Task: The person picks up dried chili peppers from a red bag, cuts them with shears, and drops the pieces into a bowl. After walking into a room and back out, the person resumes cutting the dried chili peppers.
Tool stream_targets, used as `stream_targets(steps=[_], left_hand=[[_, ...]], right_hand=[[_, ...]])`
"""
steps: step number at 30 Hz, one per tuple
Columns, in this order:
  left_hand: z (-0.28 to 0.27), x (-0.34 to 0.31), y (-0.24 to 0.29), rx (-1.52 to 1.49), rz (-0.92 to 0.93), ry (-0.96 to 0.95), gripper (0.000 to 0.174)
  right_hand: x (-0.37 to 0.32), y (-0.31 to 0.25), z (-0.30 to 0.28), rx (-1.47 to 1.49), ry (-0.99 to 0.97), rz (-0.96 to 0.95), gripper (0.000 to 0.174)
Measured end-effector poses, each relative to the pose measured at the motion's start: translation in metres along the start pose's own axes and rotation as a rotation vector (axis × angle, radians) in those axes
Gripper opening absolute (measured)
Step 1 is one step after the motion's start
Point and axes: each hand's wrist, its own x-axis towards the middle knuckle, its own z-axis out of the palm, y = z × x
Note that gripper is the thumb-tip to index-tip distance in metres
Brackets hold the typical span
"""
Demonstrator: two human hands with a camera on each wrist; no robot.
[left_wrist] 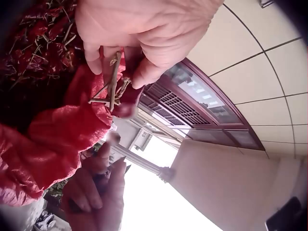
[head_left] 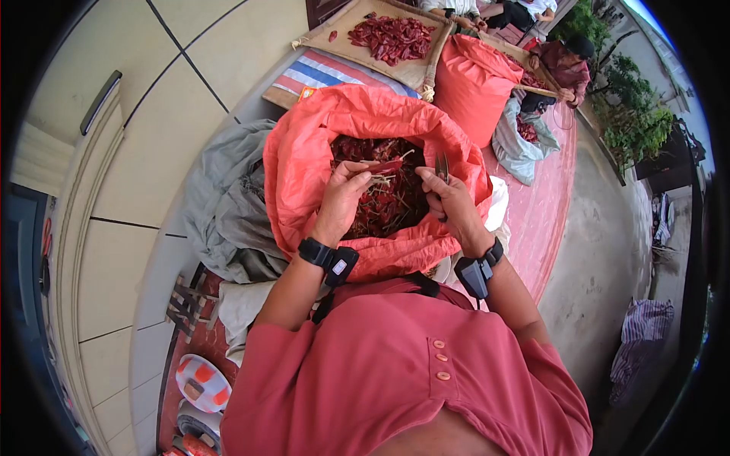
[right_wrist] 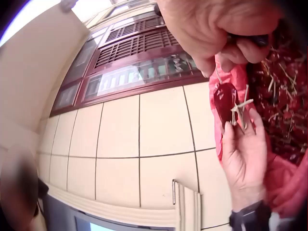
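Over the mouth of a big red woven sack (head_left: 304,159), my left hand (head_left: 342,201) pinches a dried red chili pepper (head_left: 389,166) by its stem end. Several dry, pale stems (left_wrist: 113,82) stick out between the thumb and fingers in the left wrist view. To the right, my right hand (head_left: 454,204) grips small scissors (head_left: 442,164), their pointed blades up beside the pepper. Part of the dark handle (right_wrist: 257,39) shows under the curled fingers in the right wrist view. Loose dried chilies and stem bits (head_left: 384,209) fill the sack below both hands.
Behind stands a full red sack (head_left: 479,83), beside a pale sack of chilies (head_left: 525,156). A woven tray (head_left: 323,38) bears a chili heap at the back. Other people, one in a dark cap (head_left: 579,47), sit farther off. Grey sacking (head_left: 228,205) lies at left.
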Motion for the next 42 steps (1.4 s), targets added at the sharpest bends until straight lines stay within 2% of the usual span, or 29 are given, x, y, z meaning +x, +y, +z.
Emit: stream_targets(steps=[3,4,7,8,11,12,14,16,17,19,21,22,23,25,27,28,29,31,32,38,40,42], left_hand=[[0.0,0.0,0.0,0.165,0.075,-0.031,0.011],[0.0,0.0,0.0,0.247,0.106,-0.039,0.011],[0.002,-0.001,0.003,0.306,0.096,-0.045,0.009],[-0.003,0.001,0.001,0.348,0.071,-0.061,0.013],[-0.001,-0.001,0.002,1.202,0.446,0.043,0.031],[0.004,-0.004,0.001,1.269,0.437,0.077,0.052],[0.019,-0.012,-0.002,1.278,0.496,0.111,0.062],[0.034,-0.021,-0.005,1.321,0.589,0.11,0.076],[0.043,-0.027,-0.01,1.364,0.591,0.133,0.077],[0.059,-0.041,-0.014,1.372,0.692,0.164,0.061],[0.072,-0.066,-0.018,1.268,0.57,0.18,0.042],[0.074,-0.079,-0.023,1.218,0.603,0.181,0.037],[0.086,-0.101,-0.021,1.179,0.568,0.221,0.038],[0.106,-0.146,-0.022,1.044,0.443,0.272,0.047],[0.109,-0.179,-0.036,0.933,0.21,0.363,0.051],[0.101,-0.191,-0.052,0.939,0.285,0.422,0.047],[0.095,-0.206,-0.062,0.962,0.219,0.45,0.044],[0.081,-0.235,-0.076,1.002,0.09,0.482,0.04],[0.075,-0.251,-0.082,0.995,0.091,0.483,0.036],[0.044,-0.349,-0.08,0.921,0.034,0.581,0.034],[0.035,-0.379,-0.08,0.979,0.009,0.632,0.035],[0.029,-0.404,-0.078,0.956,0.045,0.723,0.037]], right_hand=[[0.026,-0.003,0.011,0.37,-0.036,0.151,0.019],[0.035,-0.001,0.011,0.42,-0.073,0.137,0.016],[0.043,-0.001,0.018,0.182,0.006,0.067,0.013],[0.045,0.0,0.02,0.142,0.023,0.018,0.012],[0.048,0.001,0.021,-0.003,0.059,-0.136,0.011],[0.047,0.0,0.021,-0.068,0.061,-0.187,0.01],[0.041,0.0,0.023,-0.165,0.105,-0.275,0.007],[0.031,0.003,0.025,-0.208,0.028,-0.355,0.008],[0.023,0.006,0.027,-0.228,-0.03,-0.387,0.009],[-0.002,0.007,0.032,-0.345,-0.117,-0.395,0.009],[-0.029,0.012,0.031,-0.403,-0.228,-0.403,0.009],[-0.037,0.017,0.026,-0.406,-0.296,-0.415,0.009],[-0.05,0.015,0.024,-0.426,-0.358,-0.326,0.008],[-0.068,0.018,0.023,-0.541,-0.528,-0.366,0.004],[-0.075,0.029,0.018,-0.63,-0.651,-0.284,0.004],[-0.081,0.037,0.023,-0.66,-0.73,-0.307,0.005],[-0.082,0.052,0.019,-0.684,-0.732,-0.262,0.005],[-0.09,0.079,0.023,-0.795,-0.874,-0.268,0.006],[-0.097,0.094,0.028,-0.794,-0.931,-0.307,0.006],[-0.136,0.16,0.079,-0.757,-0.915,0.082,0.007],[-0.149,0.179,0.096,-0.724,-0.955,0.249,0.009],[-0.152,0.202,0.113,-0.751,-1.041,0.268,0.009]])
